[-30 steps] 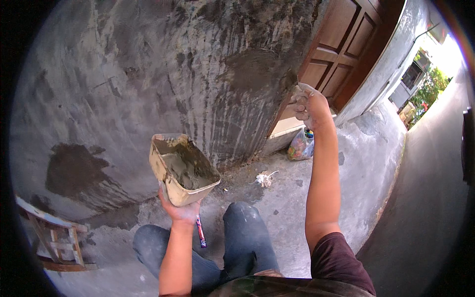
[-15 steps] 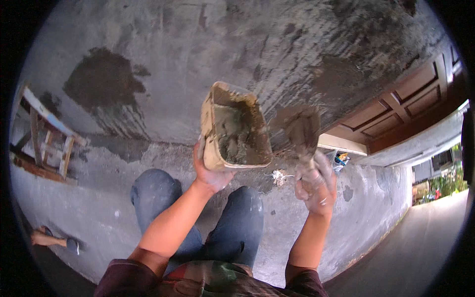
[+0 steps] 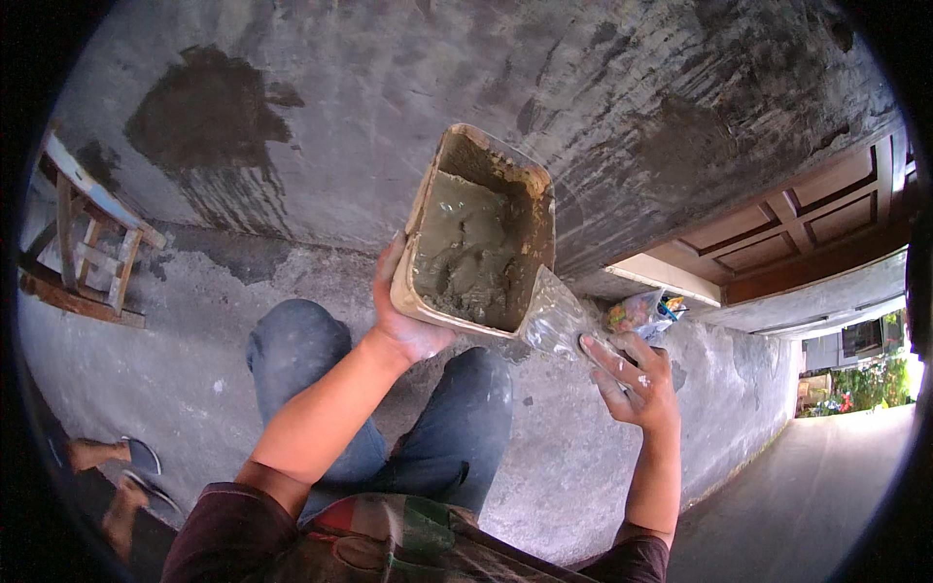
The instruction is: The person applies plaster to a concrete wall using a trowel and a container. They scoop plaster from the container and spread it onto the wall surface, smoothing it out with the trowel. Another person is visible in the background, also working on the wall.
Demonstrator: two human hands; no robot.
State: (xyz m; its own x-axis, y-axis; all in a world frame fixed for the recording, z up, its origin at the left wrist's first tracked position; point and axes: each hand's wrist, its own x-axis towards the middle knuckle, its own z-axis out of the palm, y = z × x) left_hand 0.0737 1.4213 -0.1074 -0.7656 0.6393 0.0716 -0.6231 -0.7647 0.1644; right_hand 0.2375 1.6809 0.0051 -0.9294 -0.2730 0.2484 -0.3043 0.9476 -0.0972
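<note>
My left hand (image 3: 403, 316) grips a rectangular, mortar-crusted tub (image 3: 536, 228) from its left side and underneath. Wet grey mortar (image 3: 471, 223) fills part of it, lumpy toward the near end, with its mouth tipped toward me. In my right hand (image 3: 637, 379), fingers closed around the handle, is a wide putty knife (image 3: 556, 316). Its shiny wet blade meets the tub's near right corner. The handle is mostly hidden by my fingers. Beyond the tub rises a grey cement wall (image 3: 360, 126), with a dark wet patch (image 3: 199, 121) at left and another smeared patch (image 3: 680, 146) at right.
A wooden trestle-like frame (image 3: 126, 272) stands at far left. Someone's sandalled feet (image 3: 144, 455) show lower left. My bent knees (image 3: 301, 340) lie below the tub. A plastic bag (image 3: 637, 313) sits by the sill under a brown panelled door (image 3: 807, 214) at right.
The putty knife has come from in front of the wall down to the tub's near right corner. The tub sits slightly higher and farther right in view. Another foot shows at lower left.
</note>
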